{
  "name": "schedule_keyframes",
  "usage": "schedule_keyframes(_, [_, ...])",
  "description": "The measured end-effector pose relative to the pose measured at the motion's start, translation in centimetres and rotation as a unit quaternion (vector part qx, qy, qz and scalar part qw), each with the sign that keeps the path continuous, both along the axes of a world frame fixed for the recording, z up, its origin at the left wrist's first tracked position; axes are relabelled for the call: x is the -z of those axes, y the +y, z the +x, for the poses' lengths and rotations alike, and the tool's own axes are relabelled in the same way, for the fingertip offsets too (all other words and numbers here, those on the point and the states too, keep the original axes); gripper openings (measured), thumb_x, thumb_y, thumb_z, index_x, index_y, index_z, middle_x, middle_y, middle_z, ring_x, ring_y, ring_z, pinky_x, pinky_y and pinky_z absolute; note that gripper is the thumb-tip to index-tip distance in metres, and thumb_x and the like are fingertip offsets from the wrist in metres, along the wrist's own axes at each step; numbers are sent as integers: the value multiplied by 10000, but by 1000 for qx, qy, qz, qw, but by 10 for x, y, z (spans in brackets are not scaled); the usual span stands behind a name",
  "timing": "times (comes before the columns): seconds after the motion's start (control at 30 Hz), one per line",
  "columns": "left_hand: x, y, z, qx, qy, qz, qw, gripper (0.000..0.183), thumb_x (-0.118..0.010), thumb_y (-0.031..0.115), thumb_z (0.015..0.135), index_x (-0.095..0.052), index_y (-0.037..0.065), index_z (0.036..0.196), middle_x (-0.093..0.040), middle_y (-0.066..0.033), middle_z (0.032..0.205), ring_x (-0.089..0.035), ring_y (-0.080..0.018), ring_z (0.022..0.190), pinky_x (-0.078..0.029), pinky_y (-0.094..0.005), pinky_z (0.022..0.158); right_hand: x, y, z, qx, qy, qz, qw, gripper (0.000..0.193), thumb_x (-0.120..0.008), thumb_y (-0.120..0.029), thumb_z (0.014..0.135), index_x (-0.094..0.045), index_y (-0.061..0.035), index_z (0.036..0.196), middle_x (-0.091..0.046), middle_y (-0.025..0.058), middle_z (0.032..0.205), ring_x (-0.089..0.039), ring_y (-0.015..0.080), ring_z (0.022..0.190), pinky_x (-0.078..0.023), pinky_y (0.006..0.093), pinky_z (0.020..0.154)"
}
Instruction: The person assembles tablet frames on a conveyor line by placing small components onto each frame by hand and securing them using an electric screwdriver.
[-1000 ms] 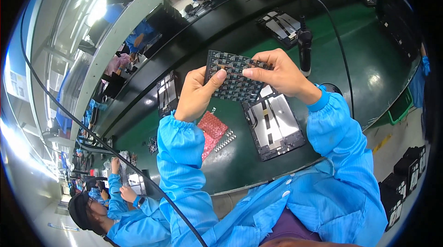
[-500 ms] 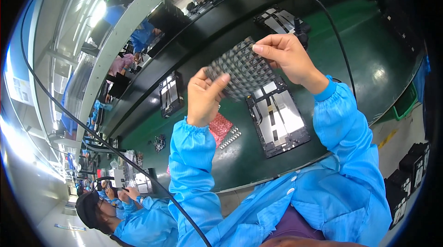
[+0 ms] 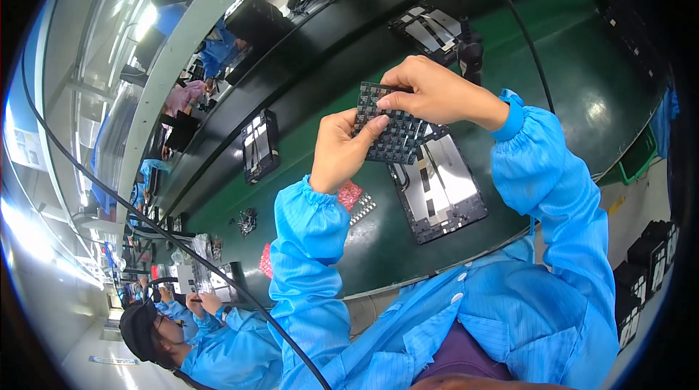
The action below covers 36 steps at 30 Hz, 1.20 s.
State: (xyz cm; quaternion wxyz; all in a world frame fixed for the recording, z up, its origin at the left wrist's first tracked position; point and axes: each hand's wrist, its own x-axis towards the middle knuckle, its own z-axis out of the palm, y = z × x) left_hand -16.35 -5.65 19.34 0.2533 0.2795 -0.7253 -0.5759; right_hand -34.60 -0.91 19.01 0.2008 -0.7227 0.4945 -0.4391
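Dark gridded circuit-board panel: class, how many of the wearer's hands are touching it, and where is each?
2: the left hand at the left side of the circuit-board panel, the right hand at its upper part. Parts of both may be hidden.

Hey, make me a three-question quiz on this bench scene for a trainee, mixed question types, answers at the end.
1. True or false: the left hand and the right hand both touch the dark gridded sheet.
2. What colour is the tabletop? a) white b) green c) orange
3. Fill in: in the picture, the silver-panelled unit below the sheet lies to the ____ of the red bubble wrap.

Key: 1. True; 2. b; 3. right
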Motion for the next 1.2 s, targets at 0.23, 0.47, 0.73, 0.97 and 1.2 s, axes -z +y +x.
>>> schedule_keyframes(0.23, [22,-15,-7,-16,-3,0,1000,134,-608,99,857,-623,-25,809,-615,3,719,-519,-31,608,-420,-218,516,14,-5,6,77,26,-82,993,172,-625,-117,746,-633,55,753,-574,247,699,-561,369,633,-432,403,584])
schedule_keyframes(0.47, [19,-26,3,0,40,66,997,149,-628,75,833,-617,-33,936,-640,-25,800,-575,-73,666,-479,-232,590,19,-10,-1,27,-63,-54,996,148,-630,-95,779,-628,51,758,-597,142,621,-524,192,538,-399,328,514])
schedule_keyframes(0.73, [25,-16,18,-48,90,92,991,197,-633,83,828,-593,-28,985,-653,-101,912,-648,-170,738,-538,-271,628,42,-10,9,-28,-465,2,885,225,-653,-79,797,-555,30,968,-634,88,900,-606,113,808,-511,240,703])
schedule_keyframes(0.97, [-8,-20,32,48,-227,-57,971,115,-648,62,779,-639,-51,794,-615,-45,624,-594,-86,582,-452,-222,518,-1,4,5,-45,12,-27,999,603,-735,-242,703,-484,4,1193,-598,153,1072,-597,227,934,-473,358,737])
schedule_keyframes(1.2, [19,-13,31,24,21,-26,999,243,-652,169,837,-607,-11,994,-632,-11,874,-551,-61,777,-468,-234,698,24,-9,16,-70,-208,46,974,249,-632,-175,818,-631,68,869,-594,119,617,-497,123,507,-392,265,494])
